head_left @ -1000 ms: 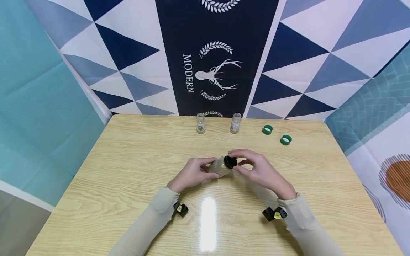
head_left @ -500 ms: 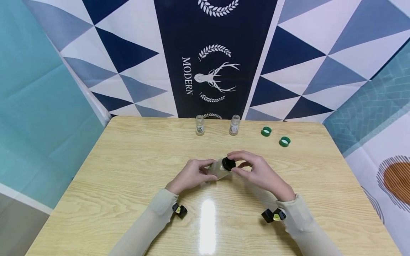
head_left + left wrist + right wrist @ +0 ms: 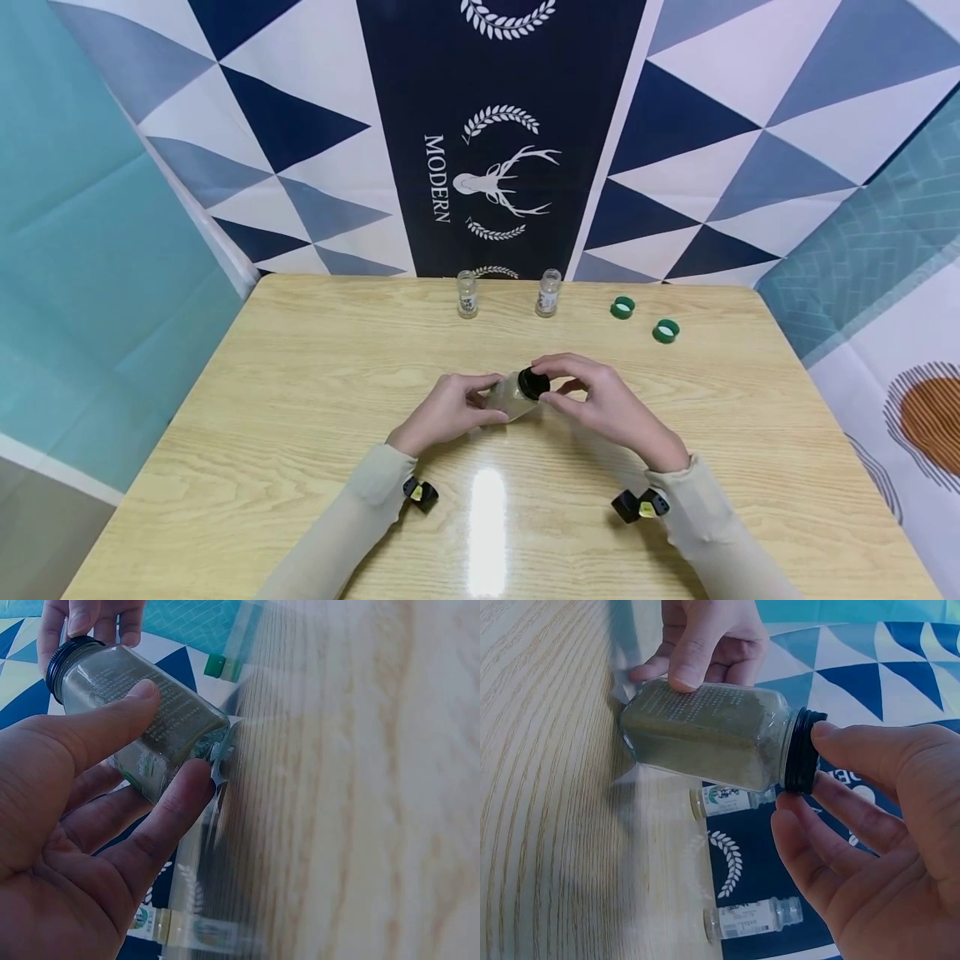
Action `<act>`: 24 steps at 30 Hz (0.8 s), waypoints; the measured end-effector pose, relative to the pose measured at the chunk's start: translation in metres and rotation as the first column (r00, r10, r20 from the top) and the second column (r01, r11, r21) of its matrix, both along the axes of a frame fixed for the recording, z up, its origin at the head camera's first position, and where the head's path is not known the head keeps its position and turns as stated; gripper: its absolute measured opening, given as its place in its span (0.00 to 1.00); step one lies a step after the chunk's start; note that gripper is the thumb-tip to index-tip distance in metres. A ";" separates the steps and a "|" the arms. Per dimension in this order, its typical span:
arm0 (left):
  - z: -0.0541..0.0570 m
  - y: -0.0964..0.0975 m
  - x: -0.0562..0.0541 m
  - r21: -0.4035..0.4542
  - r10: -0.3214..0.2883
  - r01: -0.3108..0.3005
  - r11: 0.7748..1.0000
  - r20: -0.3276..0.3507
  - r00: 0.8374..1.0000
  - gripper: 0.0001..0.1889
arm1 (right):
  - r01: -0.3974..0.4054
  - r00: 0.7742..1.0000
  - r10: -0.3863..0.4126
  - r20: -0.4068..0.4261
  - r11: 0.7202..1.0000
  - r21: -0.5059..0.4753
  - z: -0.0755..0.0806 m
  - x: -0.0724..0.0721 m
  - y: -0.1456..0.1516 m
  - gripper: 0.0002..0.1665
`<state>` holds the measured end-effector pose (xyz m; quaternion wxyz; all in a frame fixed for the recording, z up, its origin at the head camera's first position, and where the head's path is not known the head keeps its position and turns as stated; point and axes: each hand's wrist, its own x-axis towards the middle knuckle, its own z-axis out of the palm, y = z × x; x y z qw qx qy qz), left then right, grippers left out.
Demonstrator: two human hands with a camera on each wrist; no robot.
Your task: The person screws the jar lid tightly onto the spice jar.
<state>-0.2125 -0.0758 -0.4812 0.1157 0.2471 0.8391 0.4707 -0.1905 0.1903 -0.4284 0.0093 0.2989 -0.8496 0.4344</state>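
A clear glass spice jar [image 3: 705,735] with square sides and printed text is tilted over the table, its black screw lid [image 3: 802,752] toward the right. It holds a greenish-brown powder. My left hand [image 3: 450,408] grips the jar's body, thumb along one side and fingers beneath, as the left wrist view shows. My right hand [image 3: 600,404] pinches the black lid between thumb and fingers. In the head view the hands hide part of the jar.
Two small labelled glass bottles without caps, a left one [image 3: 467,296] and a right one [image 3: 548,294], stand upright near the table's back edge. Two green caps, one farther back [image 3: 622,307] and one nearer [image 3: 665,331], lie to their right. A patterned cloth [image 3: 495,150] hangs behind the wooden table [image 3: 300,375].
The head view has shifted slightly, moving the whole scene a little down and left. Both hands keep their hold on the jar and lid with hardly any visible movement.
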 end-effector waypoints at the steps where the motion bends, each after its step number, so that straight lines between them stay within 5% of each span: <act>1: 0.000 0.000 0.000 0.000 0.000 0.000 1.000 0.002 1.000 0.33 | -0.002 1.000 0.002 0.000 1.000 0.001 0.000 0.000 0.000 0.19; 24: 0.000 0.000 -0.001 0.008 -0.003 0.003 1.000 0.013 1.000 0.32 | 0.008 1.000 -0.008 0.004 1.000 0.004 0.004 0.001 -0.002 0.19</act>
